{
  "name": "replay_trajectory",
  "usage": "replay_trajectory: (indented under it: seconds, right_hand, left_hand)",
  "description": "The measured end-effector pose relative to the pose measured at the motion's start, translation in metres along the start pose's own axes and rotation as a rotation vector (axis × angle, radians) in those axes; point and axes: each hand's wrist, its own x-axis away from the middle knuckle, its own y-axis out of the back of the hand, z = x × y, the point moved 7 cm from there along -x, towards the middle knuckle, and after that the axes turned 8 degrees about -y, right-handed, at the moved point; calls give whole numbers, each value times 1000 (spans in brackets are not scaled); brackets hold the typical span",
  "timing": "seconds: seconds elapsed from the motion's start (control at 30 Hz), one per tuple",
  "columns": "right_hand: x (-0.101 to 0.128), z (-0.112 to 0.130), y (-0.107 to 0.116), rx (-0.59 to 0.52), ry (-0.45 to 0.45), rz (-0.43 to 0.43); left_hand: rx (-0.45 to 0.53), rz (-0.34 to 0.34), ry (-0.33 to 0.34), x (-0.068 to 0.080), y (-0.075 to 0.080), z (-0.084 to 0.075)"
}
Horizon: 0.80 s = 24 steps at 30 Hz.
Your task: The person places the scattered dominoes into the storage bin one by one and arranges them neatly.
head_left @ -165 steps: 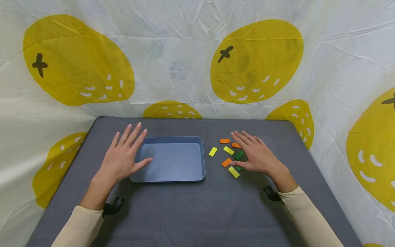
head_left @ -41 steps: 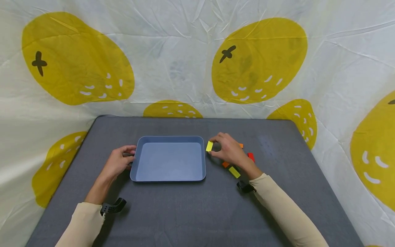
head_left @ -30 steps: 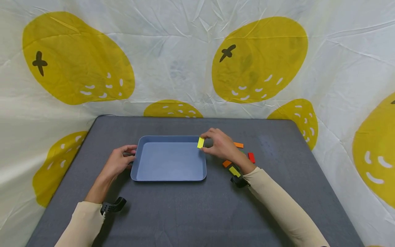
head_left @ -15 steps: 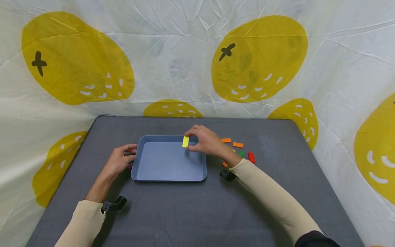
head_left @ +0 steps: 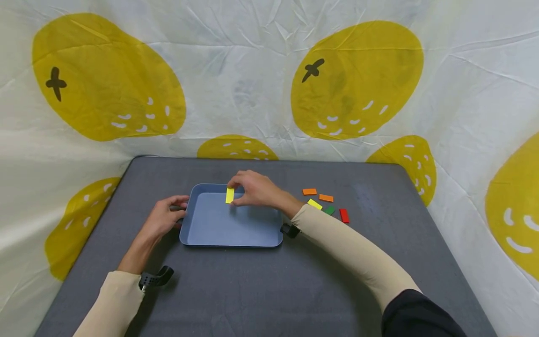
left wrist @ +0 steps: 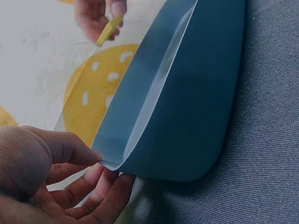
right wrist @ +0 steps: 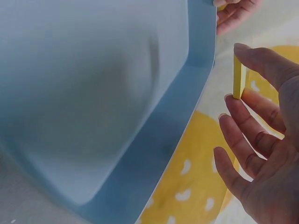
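The right hand [head_left: 257,188] is pinching a yellow block [head_left: 229,196] above the tray [head_left: 229,232]; the left hand [head_left: 162,217] is gripping the tray's left rim. A placing step is seemingly occurring, calling for lowering, then release.

Beyond the right fingers [head_left: 236,178], I see a creased white cloth [head_left: 240,89]. One large yellow fruit print [head_left: 109,79] sits up to their left, a second print [head_left: 358,79] up to their right, a partial one [head_left: 237,146] straight behind. Beneath them I have a dark grey tabletop [head_left: 236,290].
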Motion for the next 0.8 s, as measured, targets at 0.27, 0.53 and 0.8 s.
replay_trajectory:
  seconds: [0.27,0.53,0.8]
  right_hand:
    - [-26,19,-17,37,29,65]
    - [-47,29,-42,102,15,135]
    - [-59,38,-60,145,9,169]
  left_hand:
    - [-8,-2,1,-2,0,0]
    - [-4,-11,25,-3,-1,2]
    - [6,-12,18,-4,-1,2]
